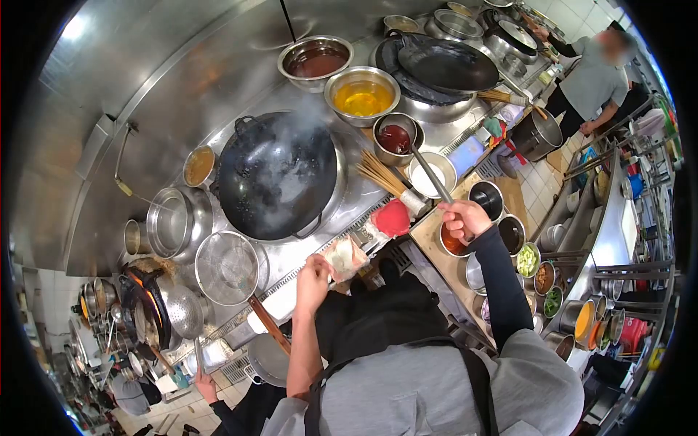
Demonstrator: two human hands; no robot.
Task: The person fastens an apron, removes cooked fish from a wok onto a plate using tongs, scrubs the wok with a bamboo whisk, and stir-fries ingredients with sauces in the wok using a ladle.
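My right hand [465,219] is wrapped round the handle of a ladle [432,172]. The ladle's far end reaches into a metal pot [380,150] where dark red sauce [394,138] shows; the ladle's bowl is hard to tell from the pot's contents. My left hand [313,282] grips a crumpled, whitish-pink cloth [345,259] at the counter's front edge. Beyond it, a large black wok [254,176] sits on the stove with smoke or steam rising from it. A red cloth-like thing [392,218] lies between my hands, beside a bamboo brush [383,174].
Bowls of yellow oil [363,93] and reddish-brown liquid [315,62] stand at the back. A wire strainer [227,267] is left of the wok. Ingredient containers [527,260] line the right side. One co-worker [600,69] stands far right; another's hand [208,385] holds a perforated skimmer [180,311] lower left.
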